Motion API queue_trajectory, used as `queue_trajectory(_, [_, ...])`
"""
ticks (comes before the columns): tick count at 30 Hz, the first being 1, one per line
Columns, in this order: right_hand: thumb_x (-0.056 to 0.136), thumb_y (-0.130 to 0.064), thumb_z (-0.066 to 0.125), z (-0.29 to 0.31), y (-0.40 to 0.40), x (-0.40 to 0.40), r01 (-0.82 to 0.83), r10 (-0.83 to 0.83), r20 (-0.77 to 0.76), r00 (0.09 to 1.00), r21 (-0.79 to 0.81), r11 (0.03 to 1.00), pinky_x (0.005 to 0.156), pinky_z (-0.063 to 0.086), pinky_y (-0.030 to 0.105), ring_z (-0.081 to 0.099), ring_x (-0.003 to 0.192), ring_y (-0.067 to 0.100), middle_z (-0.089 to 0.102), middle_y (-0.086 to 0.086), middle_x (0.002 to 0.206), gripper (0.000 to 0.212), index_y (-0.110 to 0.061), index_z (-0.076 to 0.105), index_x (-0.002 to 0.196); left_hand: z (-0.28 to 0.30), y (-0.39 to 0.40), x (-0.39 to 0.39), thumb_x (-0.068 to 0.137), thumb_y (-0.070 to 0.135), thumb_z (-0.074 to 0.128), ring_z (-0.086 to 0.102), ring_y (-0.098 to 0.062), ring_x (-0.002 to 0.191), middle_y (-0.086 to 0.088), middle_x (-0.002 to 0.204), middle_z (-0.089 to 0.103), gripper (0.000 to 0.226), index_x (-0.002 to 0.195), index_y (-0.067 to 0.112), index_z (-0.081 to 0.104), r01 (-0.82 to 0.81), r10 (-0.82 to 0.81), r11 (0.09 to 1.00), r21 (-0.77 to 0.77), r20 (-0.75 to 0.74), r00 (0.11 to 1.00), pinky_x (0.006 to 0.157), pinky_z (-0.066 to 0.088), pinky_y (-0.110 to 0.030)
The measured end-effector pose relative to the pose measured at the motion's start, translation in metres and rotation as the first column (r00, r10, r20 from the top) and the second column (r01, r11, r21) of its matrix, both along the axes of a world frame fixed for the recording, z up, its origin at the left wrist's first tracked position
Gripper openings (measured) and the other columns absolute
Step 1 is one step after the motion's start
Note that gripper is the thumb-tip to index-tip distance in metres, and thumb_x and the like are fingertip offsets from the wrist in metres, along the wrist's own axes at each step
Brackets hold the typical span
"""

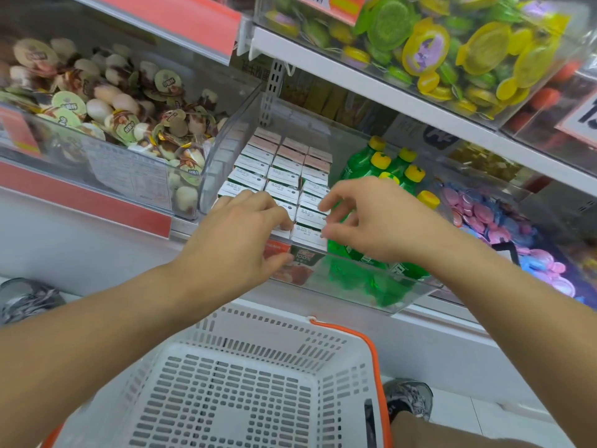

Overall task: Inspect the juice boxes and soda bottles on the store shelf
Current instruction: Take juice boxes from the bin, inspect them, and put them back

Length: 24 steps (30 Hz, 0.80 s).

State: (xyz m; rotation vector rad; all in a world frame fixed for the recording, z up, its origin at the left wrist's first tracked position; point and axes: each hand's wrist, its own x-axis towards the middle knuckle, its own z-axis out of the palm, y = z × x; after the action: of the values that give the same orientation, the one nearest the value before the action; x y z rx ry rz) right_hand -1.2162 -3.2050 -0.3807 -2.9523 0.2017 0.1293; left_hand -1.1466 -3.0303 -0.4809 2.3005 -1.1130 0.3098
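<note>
Rows of white-topped juice boxes (284, 176) fill the left part of a clear plastic bin (371, 279) on the shelf. Green soda bottles (365, 163) with yellow caps stand beside them on the right. My left hand (239, 234) reaches over the front boxes, fingers curled down onto the front-row boxes. My right hand (365, 215) hovers over the right front column, thumb and fingers pinching the front juice box (307, 236) at its top edge. The bottles nearest me are partly hidden by my right hand.
A white shopping basket (245, 383) with an orange handle sits below my arms. A bin of round snack cups (106, 118) is at left, pink and blue round sweets (504, 227) at right, yellow-green packs (452, 50) above. Shoes show on the floor.
</note>
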Motion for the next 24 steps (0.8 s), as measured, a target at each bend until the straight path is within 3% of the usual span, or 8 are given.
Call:
queue_trajectory(3, [0.086, -0.025, 0.076, 0.003, -0.001, 0.022, -0.119, 0.126, 0.078, 0.989, -0.09, 0.989, 0.075, 0.05, 0.019, 0.068, 0.084, 0.01, 0.073, -0.004, 0.095, 0.023, -0.018, 0.071, 0.108, 0.003, 0.002, 0.002, 0.078, 0.049, 0.075, 0.055, -0.02, 0.109, 0.007, 0.112, 0.062, 0.041, 0.112, 0.029, 0.067, 0.016, -0.016, 1.0, 0.011, -0.016, 1.0, 0.094, 0.042, -0.04])
queue_trajectory(7, [0.083, -0.03, 0.08, -0.002, -0.008, 0.052, -0.229, 0.216, -0.1, 0.971, -0.136, 0.964, 0.067, 0.045, 0.008, 0.066, 0.084, 0.008, 0.072, -0.006, 0.096, 0.033, -0.017, 0.072, 0.112, 0.003, 0.003, 0.002, 0.079, 0.05, 0.074, 0.056, -0.02, 0.107, 0.007, 0.109, 0.063, 0.039, 0.111, 0.028, 0.068, 0.018, -0.018, 1.0, -0.002, -0.036, 0.999, 0.094, 0.043, -0.043])
queue_trajectory(12, [0.078, -0.038, 0.083, 0.0, -0.014, 0.067, -0.286, 0.25, -0.218, 0.943, -0.152, 0.946, 0.075, 0.051, 0.025, 0.064, 0.08, 0.006, 0.068, -0.006, 0.097, 0.042, -0.024, 0.067, 0.115, 0.002, 0.006, 0.004, 0.083, 0.05, 0.069, 0.054, -0.018, 0.109, 0.008, 0.112, 0.061, 0.037, 0.114, 0.03, 0.067, 0.039, -0.039, 0.999, -0.007, -0.056, 0.998, 0.096, 0.042, -0.042])
queue_trajectory(16, [0.075, -0.036, 0.086, -0.002, -0.013, 0.07, -0.287, 0.252, -0.207, 0.945, -0.161, 0.944, 0.072, 0.051, 0.025, 0.059, 0.074, -0.004, 0.07, -0.007, 0.092, 0.038, -0.024, 0.068, 0.106, 0.003, 0.007, 0.004, 0.085, 0.049, 0.066, 0.055, -0.02, 0.109, 0.007, 0.112, 0.061, 0.036, 0.114, 0.028, 0.067, 0.054, -0.053, 0.998, 0.011, -0.051, 0.997, 0.095, 0.043, -0.043])
queue_trajectory(20, [0.071, -0.032, 0.087, -0.003, -0.009, 0.072, -0.26, 0.223, -0.203, 0.953, -0.174, 0.95, 0.072, 0.058, 0.025, 0.066, 0.073, 0.0, 0.072, -0.007, 0.085, 0.036, -0.019, 0.074, 0.101, 0.007, 0.009, 0.002, 0.08, 0.054, 0.052, 0.055, -0.02, 0.108, 0.007, 0.111, 0.061, 0.044, 0.113, 0.029, 0.067, 0.06, -0.058, 0.997, 0.037, -0.069, 0.996, 0.094, 0.044, -0.043])
queue_trajectory(24, [0.063, -0.03, 0.087, -0.003, -0.008, 0.073, -0.227, 0.195, -0.194, 0.962, -0.159, 0.961, 0.062, 0.055, 0.021, 0.067, 0.071, 0.005, 0.072, -0.006, 0.082, 0.036, -0.017, 0.075, 0.095, 0.009, 0.01, 0.0, 0.08, 0.052, 0.052, 0.056, -0.02, 0.108, 0.007, 0.111, 0.062, 0.045, 0.114, 0.027, 0.067, 0.063, -0.06, 0.997, 0.036, -0.076, 0.995, 0.093, 0.045, -0.043])
